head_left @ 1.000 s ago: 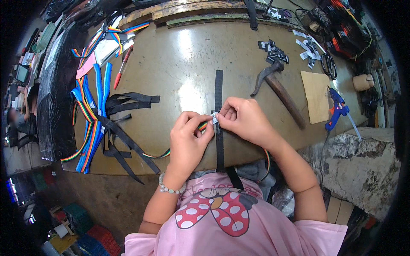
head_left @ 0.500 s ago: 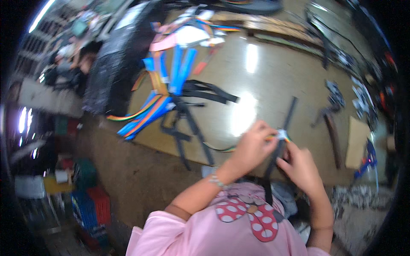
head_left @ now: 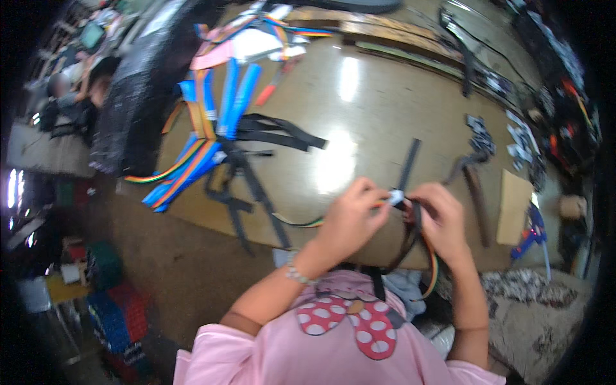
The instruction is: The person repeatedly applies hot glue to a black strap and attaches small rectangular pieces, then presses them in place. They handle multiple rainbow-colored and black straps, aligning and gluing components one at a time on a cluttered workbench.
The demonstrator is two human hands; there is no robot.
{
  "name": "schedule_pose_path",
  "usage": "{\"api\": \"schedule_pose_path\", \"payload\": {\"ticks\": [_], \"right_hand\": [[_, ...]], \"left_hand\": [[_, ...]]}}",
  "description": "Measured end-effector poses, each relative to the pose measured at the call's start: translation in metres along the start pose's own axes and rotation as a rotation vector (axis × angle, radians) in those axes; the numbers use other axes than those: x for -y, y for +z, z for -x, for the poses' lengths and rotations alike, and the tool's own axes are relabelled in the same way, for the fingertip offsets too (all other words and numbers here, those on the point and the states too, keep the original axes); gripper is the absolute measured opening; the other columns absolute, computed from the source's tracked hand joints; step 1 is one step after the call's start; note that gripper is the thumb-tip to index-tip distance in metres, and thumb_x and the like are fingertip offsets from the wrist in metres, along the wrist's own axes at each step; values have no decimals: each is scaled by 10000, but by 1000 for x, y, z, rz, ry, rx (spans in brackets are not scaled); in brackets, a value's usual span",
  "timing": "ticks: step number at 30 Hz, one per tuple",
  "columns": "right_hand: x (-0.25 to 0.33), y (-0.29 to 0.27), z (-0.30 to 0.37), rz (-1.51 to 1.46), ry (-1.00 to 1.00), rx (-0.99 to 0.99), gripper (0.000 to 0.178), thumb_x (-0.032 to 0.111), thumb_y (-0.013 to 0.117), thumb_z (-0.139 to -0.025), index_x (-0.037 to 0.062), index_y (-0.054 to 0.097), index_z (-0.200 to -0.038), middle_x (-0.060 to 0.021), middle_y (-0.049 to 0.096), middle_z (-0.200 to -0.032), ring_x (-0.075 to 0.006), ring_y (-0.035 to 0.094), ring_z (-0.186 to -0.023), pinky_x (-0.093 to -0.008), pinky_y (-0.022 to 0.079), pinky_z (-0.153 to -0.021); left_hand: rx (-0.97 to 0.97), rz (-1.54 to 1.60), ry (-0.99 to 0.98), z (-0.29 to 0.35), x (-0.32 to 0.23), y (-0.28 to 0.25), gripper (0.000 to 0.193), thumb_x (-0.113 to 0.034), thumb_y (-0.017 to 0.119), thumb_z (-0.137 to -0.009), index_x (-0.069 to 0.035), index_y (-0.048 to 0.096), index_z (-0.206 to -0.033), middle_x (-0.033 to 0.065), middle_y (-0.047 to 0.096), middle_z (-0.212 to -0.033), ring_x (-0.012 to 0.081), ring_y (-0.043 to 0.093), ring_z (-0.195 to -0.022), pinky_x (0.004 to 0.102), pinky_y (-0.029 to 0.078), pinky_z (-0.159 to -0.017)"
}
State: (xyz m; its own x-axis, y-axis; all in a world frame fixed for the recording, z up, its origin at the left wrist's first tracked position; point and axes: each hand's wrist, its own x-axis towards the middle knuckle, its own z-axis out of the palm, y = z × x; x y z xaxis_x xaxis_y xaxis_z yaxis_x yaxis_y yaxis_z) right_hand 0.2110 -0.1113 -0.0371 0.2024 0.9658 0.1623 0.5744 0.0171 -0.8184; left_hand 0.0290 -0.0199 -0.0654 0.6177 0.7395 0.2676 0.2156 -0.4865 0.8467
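At the table's near edge, my left hand (head_left: 351, 217) pinches a striped rainbow strap (head_left: 300, 224) right beside a small whitish buckle (head_left: 396, 197). On the buckle's other side my right hand (head_left: 441, 221) is closed on a black strap (head_left: 410, 162), which loops below the fingers. One end of that black strap points away across the table. A rainbow-striped length hangs under my right hand toward my lap. How the straps run through the buckle is hidden by fingers and blur.
Blue, rainbow and black straps (head_left: 234, 106) lie bundled at the left, beside a black wrapped block (head_left: 138, 83). Rightward are a hammer (head_left: 476, 202), metal buckles (head_left: 480, 136), cardboard (head_left: 513, 208) and a blue glue gun (head_left: 531, 232). Wooden bars (head_left: 398, 40) lie at the back.
My right hand has risen beside the buckle and folded the black strap's near part into a loop. A rainbow length now hangs below it. The whole view has shifted.
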Motion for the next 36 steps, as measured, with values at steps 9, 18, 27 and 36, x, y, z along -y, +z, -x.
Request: {"api": "schedule_pose_path", "payload": {"ticks": [9,18,27,36], "right_hand": [[2,4,-20,-68,188,33,141,3,678,-858,-6,664,-998,-131,646,-905,-221,669,-752,-304,532,-624],[24,-3,-6,115,-9,43,235,-100,584,-811,23,635,-1004,-164,610,-968,-363,649,-836,-390,539,-701],[24,-6,-8,91,-31,95,176,-97,613,-801,-10,647,-949,-121,611,-954,-210,666,-826,-307,528,-693],[14,-9,-18,41,-58,114,127,-14,686,-829,-26,654,-951,-102,629,-886,-159,664,-741,-273,523,-624]], "left_hand": [[33,-32,-78,-4,-12,-5,158,-63,736,-817,-46,722,-973,72,604,-892,139,581,-602,274,491,-572],[65,-101,-26,-1,-12,-5,181,-85,700,-829,-80,711,-1009,104,586,-941,281,644,-714,394,527,-637],[33,-159,23,0,-11,-3,175,-75,724,-822,-91,747,-995,78,598,-890,180,612,-628,314,504,-585],[35,-140,8,0,-11,-4,151,-112,715,-824,-89,734,-973,84,596,-924,272,647,-689,385,530,-625]]}}
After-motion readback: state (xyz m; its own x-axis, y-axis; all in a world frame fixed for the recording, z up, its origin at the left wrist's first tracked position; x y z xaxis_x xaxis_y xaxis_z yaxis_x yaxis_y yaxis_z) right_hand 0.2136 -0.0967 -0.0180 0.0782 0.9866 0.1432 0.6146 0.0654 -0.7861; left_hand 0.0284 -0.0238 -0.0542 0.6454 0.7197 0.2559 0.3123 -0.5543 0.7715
